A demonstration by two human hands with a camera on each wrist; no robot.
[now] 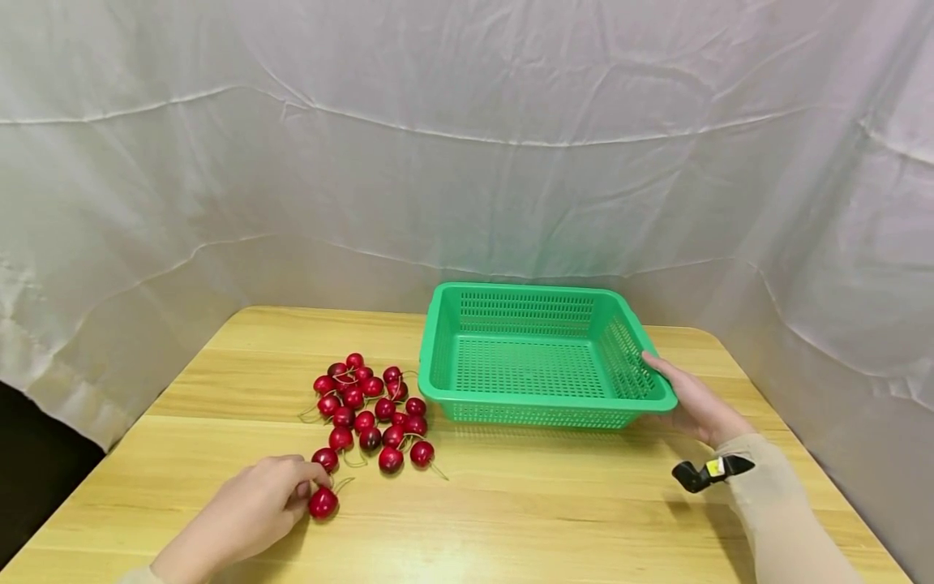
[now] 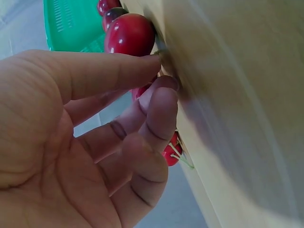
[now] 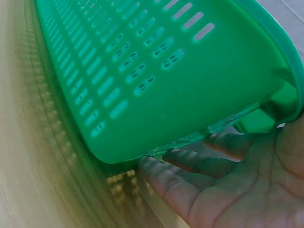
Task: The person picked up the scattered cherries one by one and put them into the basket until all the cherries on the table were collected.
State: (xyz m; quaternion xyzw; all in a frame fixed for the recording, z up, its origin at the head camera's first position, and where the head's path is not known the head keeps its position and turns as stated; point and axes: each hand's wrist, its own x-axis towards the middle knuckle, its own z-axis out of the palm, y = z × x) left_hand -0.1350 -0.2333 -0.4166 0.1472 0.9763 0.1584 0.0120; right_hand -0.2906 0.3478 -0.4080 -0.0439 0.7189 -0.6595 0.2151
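At the near left of the table, my left hand point(image 1: 257, 503) has its thumb and fingertips at the stem of a red cherry point(image 1: 323, 503). In the left wrist view the thumb and forefinger pinch together right beside that cherry point(image 2: 130, 35), the other fingers loosely bent. A loose cluster of red and dark red cherries point(image 1: 364, 421) with green stems lies just beyond this hand. My right hand point(image 1: 696, 403) grips the right end of a green plastic basket point(image 1: 547, 408), its thumb over the rim. The right wrist view has the fingers point(image 3: 199, 164) against the basket's outer side wall.
The rectangular basket has slotted walls and a perforated floor point(image 1: 525, 367). It stands on the light wooden table point(image 1: 511, 503), right of the cherries. Pale cloth point(image 1: 467, 186) hangs behind and along both sides. A black wrist mount point(image 1: 711, 472) sits on the right sleeve.
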